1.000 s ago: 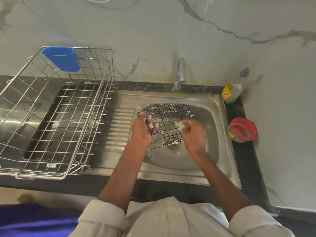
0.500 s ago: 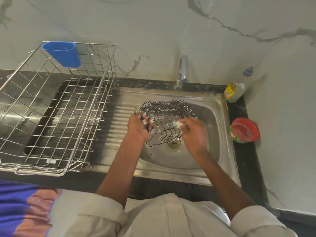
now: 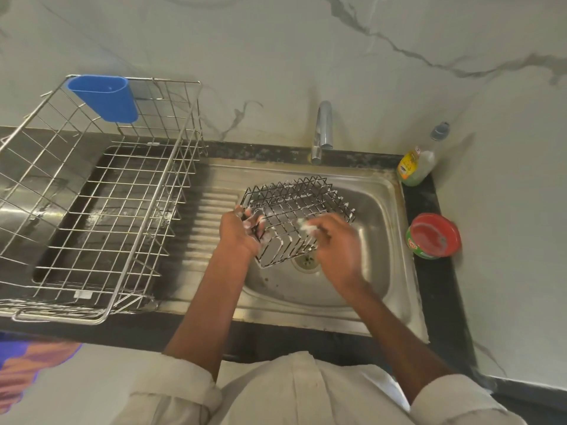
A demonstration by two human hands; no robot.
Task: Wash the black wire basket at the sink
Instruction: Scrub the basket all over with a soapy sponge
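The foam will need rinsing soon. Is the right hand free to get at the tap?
Probably not yet: the right hand holds a foamy scrubber against the black wire basket. The path to the tap looks unobstructed.

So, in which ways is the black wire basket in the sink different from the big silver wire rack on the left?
The black wire basket is small and dark; the silver wire rack is far larger and shiny. The basket is tilted over the sink bowl, gripped by the left hand while the right hand scrubs it; the rack stands flat, untouched. The basket carries white foam; the rack carries none, only a blue cup on its rim. Both are open wire grids.
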